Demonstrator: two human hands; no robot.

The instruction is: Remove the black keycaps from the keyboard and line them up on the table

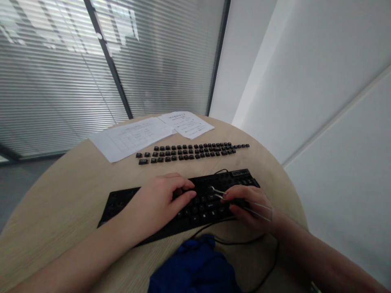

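Note:
A black keyboard [165,232] lies slantwise on the round wooden table, with bare sockets at its left part and keycaps still seated at its right part. My left hand [161,197] rests over the middle of the keyboard, thumb and forefinger slightly apart; its other fingers are partly hidden. In my right hand [250,203], closed fingers grip a wire keycap puller [218,191]. Its bent wire tips reach down to the keys just right of my left fingertips. Behind the keyboard, loose black keycaps [191,151] stand in rows.
Two printed sheets of paper [137,134] lie at the table's far side. Bunched blue cloth [195,268] is at the near edge, beside a black cable [238,243]. Window blinds [159,61] and a white wall [330,101] stand beyond the table [70,183].

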